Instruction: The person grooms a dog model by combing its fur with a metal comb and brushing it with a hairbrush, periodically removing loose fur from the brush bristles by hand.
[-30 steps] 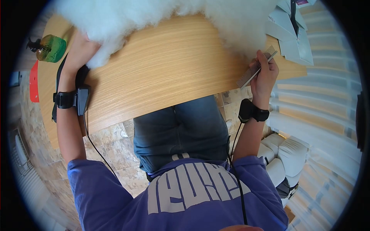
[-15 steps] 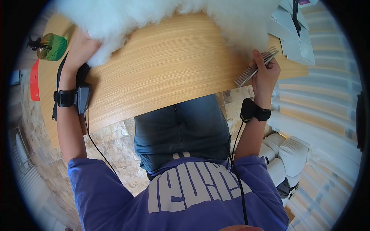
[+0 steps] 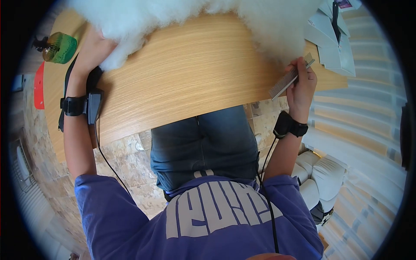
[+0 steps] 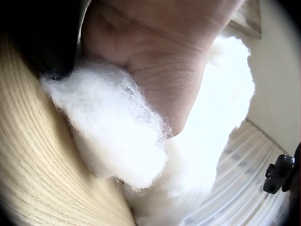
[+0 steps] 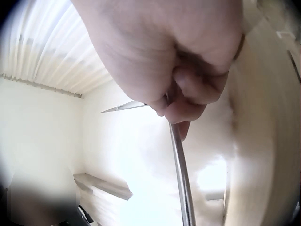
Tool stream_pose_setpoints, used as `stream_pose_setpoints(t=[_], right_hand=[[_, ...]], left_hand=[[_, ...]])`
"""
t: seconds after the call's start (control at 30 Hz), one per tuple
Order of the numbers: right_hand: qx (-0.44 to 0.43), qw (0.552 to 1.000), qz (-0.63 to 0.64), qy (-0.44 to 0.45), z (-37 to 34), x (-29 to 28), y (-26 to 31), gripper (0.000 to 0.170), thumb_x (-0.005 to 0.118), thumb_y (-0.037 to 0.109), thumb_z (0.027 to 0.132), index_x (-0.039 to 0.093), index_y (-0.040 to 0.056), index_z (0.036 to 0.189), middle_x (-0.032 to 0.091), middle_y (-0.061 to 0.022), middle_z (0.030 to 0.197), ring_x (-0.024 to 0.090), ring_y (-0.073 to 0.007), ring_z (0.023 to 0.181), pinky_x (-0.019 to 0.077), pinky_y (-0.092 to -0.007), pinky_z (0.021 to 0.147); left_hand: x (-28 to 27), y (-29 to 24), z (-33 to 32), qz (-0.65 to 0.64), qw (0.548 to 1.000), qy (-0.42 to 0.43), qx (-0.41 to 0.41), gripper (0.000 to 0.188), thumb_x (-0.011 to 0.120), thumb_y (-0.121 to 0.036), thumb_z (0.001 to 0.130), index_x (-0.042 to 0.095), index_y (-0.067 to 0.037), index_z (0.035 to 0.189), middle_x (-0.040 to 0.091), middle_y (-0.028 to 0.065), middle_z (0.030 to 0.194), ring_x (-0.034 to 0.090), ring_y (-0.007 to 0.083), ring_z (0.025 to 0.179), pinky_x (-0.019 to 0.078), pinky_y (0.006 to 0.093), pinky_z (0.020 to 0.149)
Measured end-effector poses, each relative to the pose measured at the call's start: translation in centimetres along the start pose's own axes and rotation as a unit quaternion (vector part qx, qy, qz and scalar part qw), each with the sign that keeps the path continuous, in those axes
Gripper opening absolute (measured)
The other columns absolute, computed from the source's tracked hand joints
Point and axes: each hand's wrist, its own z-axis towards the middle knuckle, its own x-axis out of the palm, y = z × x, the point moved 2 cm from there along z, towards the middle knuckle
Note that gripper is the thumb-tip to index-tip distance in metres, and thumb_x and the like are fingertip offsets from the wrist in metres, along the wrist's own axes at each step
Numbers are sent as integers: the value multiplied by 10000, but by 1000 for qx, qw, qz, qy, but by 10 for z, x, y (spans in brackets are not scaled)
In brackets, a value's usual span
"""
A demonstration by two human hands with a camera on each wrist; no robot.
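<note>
White fluffy fur (image 3: 173, 13) spreads across the far side of the wooden table (image 3: 195, 78), running out of the top of the head view. At the left, my left hand (image 3: 96, 50) lies against a tuft of it; its fingers are buried in or behind the fur, and in the left wrist view a fluffy clump (image 4: 117, 127) sits beside the palm (image 4: 155, 70). My right hand (image 3: 302, 86) pinches a metal comb (image 3: 284, 84) between thumb and fingers, just off the fur's right lower edge. The right wrist view shows the comb's spine (image 5: 182, 179) extending from my curled fingers (image 5: 188, 99).
A green bottle with a black pump (image 3: 65, 48) stands at the table's left, near a red object (image 3: 39, 89). White boxes (image 3: 331, 52) with a black-handled item (image 3: 335, 21) lie at the right back. A dark strap-like thing (image 3: 93, 80) lies by my left wrist.
My right hand has shifted slightly right with the comb, whose tilt has changed a little. The left hand stays at the fur, and the whole view has moved slightly.
</note>
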Motion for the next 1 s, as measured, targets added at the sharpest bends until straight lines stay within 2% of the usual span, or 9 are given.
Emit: stream_pose_setpoints(t=[0.07, 0.2, 0.5, 1.0], right_hand=[[15, 1000, 15, 16, 1, -4, 2, 218, 600, 221, 1014, 654, 19, 953, 685, -66, 782, 576, -65, 605, 373, -190, 486], [40, 997, 58, 42, 2, -5, 2, 289, 526, 276, 1048, 643, 20, 982, 697, -79, 812, 502, -29, 557, 286, -173, 446], [41, 997, 40, 58, 0, 1, 6, 265, 522, 241, 1044, 640, 5, 1008, 703, -99, 839, 517, -44, 573, 325, -187, 458], [41, 997, 27, 60, 0, -1, 6, 252, 532, 228, 1035, 642, 4, 1006, 706, -104, 824, 512, -38, 551, 323, -181, 448]], left_hand=[[0, 2, 1, -31, 999, 22, -6, 288, 620, -136, 889, 637, 16, 1133, 689, 93, 1073, 630, 186, 1004, 497, 342, 891], [0, 0, 1, -27, 1000, 7, 11, 285, 627, -139, 887, 638, 15, 1128, 690, 91, 1073, 630, 185, 1006, 497, 343, 892], [1, 1, 1, -57, 998, 18, 14, 278, 643, -111, 870, 642, 18, 1116, 692, 83, 1063, 631, 165, 986, 499, 335, 890], [-1, 6, 1, -43, 999, 8, 20, 289, 622, -129, 889, 631, 19, 1137, 689, 88, 1062, 627, 170, 994, 499, 333, 891]])
